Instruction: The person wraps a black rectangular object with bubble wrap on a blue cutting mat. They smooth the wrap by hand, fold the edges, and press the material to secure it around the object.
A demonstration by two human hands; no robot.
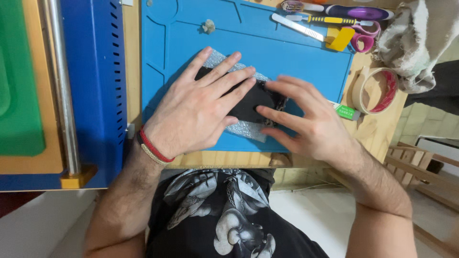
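Note:
A flat black device [256, 99] lies on a piece of clear bubble wrap [246, 129] on a blue work mat [248, 43]. My left hand [196, 107], with red and beige bracelets at the wrist, lies flat on the device with fingers spread, pressing it down. My right hand [303, 122] rests on the device's right end, fingertips touching its edge. Most of the device is hidden under both hands.
Along the mat's far edge lie a purple-handled tool [356, 12], a yellow-handled blade [330, 20], a metal spatula [296, 26], a yellow scraper [340, 39] and pink scissors [366, 40]. A tape roll [375, 88], a grey cloth [413, 43] and a blue machine [95, 86] flank the mat.

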